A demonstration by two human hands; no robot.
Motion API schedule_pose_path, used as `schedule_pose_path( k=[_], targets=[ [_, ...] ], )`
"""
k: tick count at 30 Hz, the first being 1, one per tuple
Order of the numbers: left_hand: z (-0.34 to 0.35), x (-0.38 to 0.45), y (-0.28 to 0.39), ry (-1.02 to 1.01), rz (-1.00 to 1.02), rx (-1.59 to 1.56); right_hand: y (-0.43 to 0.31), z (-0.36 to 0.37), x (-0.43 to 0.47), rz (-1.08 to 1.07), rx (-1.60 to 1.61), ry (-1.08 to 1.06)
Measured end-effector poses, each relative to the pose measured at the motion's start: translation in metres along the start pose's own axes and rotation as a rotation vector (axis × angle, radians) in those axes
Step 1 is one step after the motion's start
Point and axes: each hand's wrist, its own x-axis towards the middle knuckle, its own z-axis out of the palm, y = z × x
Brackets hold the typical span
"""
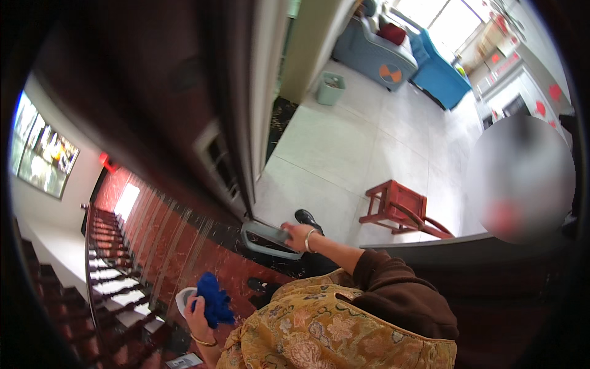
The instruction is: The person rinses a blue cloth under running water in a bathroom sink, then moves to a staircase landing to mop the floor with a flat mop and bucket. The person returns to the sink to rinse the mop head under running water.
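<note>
My right hand (299,237), with a silver bangle at its wrist, grips the far end of a grey loop-shaped handle (272,244) on the edge of a dark door (184,138). Some of its fingers are hidden behind the handle. At the lower left, my left hand (198,316) holds a blue cloth (213,300) together with a white container (183,297), most of which the hand and cloth cover. A yellow patterned apron (313,327) covers the front of my body. My black shoe (308,219) shows on the pale floor beyond the handle.
Reddish stone flooring (184,249) leads to a dark balustrade (103,258) and stairs (60,295) at left. Past the doorway, a red wooden chair (398,203) stands on pale tiles (336,147). Farther off are a green bin (331,87) and a blue sofa (438,74).
</note>
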Motion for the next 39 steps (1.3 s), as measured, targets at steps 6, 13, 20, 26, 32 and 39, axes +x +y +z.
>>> schedule_pose_path(
  k=[6, 13, 20, 26, 32, 39],
  targets=[
    [0.126, 0.055, 0.040, 0.030, 0.164, 0.333, 0.183, -0.081, 0.006, 0.395, 0.323, 0.629],
    [0.284, 0.098, -0.011, 0.116, 0.065, 0.715, 0.406, -0.198, 0.138, 0.638, 0.847, 0.795],
    [0.360, 0.092, -0.012, 0.114, -0.009, 0.833, 0.520, -0.476, 0.279, 0.368, 1.304, 1.014],
    [0.386, 0.065, -0.007, 0.353, -0.207, 0.461, 0.554, -0.576, 0.361, 0.322, 1.285, 0.905],
    [0.389, 0.021, 0.000, 0.398, 0.024, 0.626, 0.464, -0.411, 0.372, 0.112, 1.020, -0.078],
    [0.360, -0.074, -0.004, 0.662, -0.020, -0.105, 0.229, -0.214, 0.261, -0.102, 0.254, -0.679]
  ],
)
